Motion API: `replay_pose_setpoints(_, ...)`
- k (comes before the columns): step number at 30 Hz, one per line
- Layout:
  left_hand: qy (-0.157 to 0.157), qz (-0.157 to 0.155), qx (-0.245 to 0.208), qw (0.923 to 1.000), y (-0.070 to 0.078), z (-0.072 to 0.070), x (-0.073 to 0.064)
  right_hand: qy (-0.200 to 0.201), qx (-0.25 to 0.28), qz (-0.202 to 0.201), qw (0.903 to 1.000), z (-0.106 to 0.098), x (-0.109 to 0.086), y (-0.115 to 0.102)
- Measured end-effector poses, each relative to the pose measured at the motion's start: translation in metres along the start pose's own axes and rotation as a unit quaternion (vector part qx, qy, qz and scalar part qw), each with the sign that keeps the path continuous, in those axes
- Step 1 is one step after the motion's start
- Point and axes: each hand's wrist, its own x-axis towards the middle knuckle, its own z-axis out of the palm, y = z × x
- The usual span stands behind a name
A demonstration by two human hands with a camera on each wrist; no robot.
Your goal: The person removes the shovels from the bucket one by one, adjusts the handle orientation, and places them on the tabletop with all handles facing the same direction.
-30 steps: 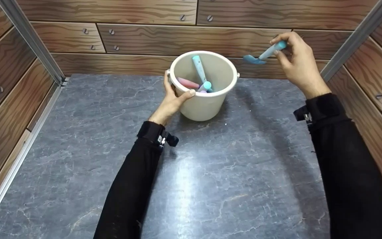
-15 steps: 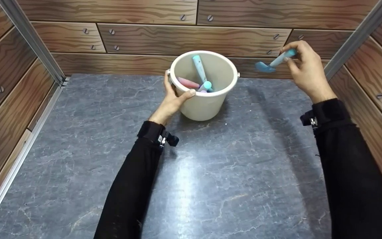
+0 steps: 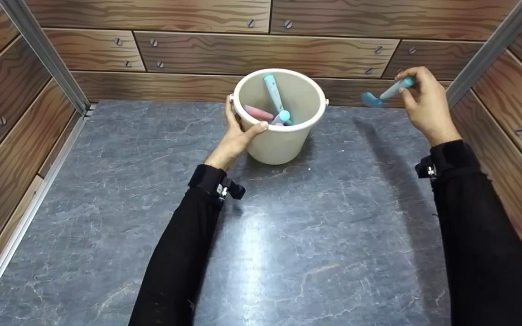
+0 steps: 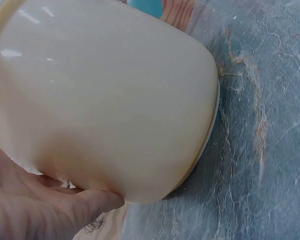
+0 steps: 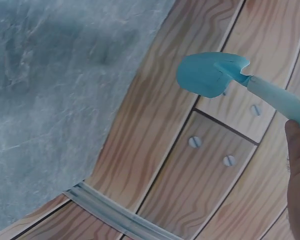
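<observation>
My right hand (image 3: 428, 106) pinches a small blue hand trowel (image 3: 372, 99) near the end of its pale blue handle, held above the surface right of the bucket. Its scoop points left in the head view; the right wrist view shows the blade (image 5: 205, 75) whole. With thumb at the rim and fingers along the outside, my left hand (image 3: 238, 138) holds a cream plastic bucket (image 3: 273, 147) standing upright. Inside lean a light blue handle (image 3: 273, 92), a pink handle (image 3: 258, 112) and another blue-ended handle (image 3: 283, 116); their lower ends are mostly hidden. In the left wrist view, the bucket's side (image 4: 110, 95) fills much of the frame.
A grey marbled surface (image 3: 324, 253) lies under the bucket. Wood-patterned panels (image 3: 197, 52) close off the back and both sides, joined by metal corner strips (image 3: 48, 59). The back panel stands close behind the bucket.
My right hand has moved right and somewhat down in the head view, carrying the trowel farther from the bucket. My left hand and the bucket have stayed in place.
</observation>
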Motion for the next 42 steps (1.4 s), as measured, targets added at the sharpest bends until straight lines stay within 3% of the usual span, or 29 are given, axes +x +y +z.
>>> replay_pose_setpoints(19,-0.002,0.024,-0.003,0.9997,0.000,0.001,0.001,-0.005,-0.046,0.037,0.9982,0.007,-0.008,0.044)
replay_pose_setpoints(33,0.000,0.003,0.032,0.9995,-0.002,-0.002,0.002,0.000,-0.061,0.065,0.9960,0.002,-0.018,0.065)
replay_pose_setpoints(42,0.001,0.006,0.017,0.9998,0.000,-0.001,0.000,-0.002,-0.073,0.072,0.9947,-0.006,-0.023,0.077)
